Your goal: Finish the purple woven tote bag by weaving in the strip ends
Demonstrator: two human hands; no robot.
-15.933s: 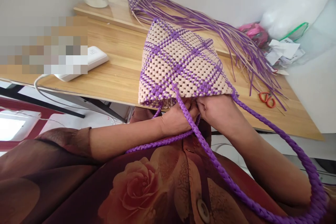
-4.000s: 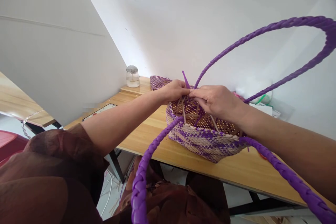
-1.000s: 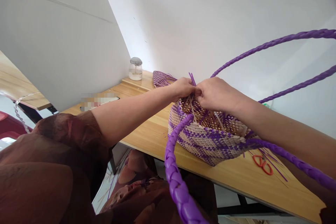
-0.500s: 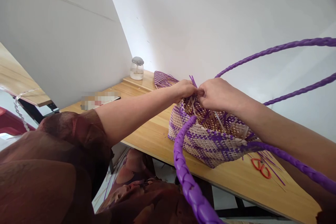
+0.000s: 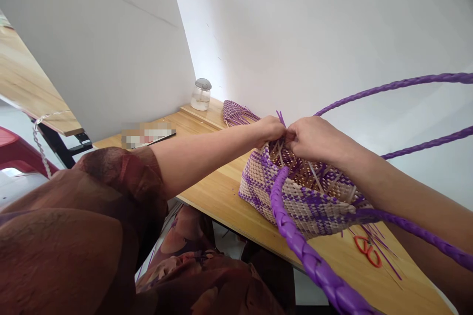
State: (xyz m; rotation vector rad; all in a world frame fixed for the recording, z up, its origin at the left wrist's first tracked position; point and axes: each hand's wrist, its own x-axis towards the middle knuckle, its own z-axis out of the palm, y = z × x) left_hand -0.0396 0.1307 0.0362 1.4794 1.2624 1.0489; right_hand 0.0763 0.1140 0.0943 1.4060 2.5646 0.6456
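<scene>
A woven basket [image 5: 295,202] in purple and cream strips rests on the wooden table, tilted, with its opening toward the far side. Braided purple handles [image 5: 306,256] loop out from its rim. At the far rim my left hand [image 5: 271,129] is closed, fingertips pinched together. Right beside it, my right hand [image 5: 314,139] is also closed, its fingertips meeting the left ones. Purple strip ends [image 5: 280,118] stick up between the two hands. My fingers hide exactly what each one grips. Loose cream and purple strips cross inside the basket.
Orange-handled scissors [image 5: 367,251] lie beside cut purple strips [image 5: 384,251] on the table [image 5: 210,184]. Farther back are a lidded glass jar [image 5: 201,94] and a smaller woven piece [image 5: 236,112]. A blurred flat item [image 5: 153,135] lies left. A red stool [image 5: 22,150] stands at far left.
The view has shifted slightly, and the basket has tipped a little with its near handle swung to the right. Both hands stay pinched together at the far rim.
</scene>
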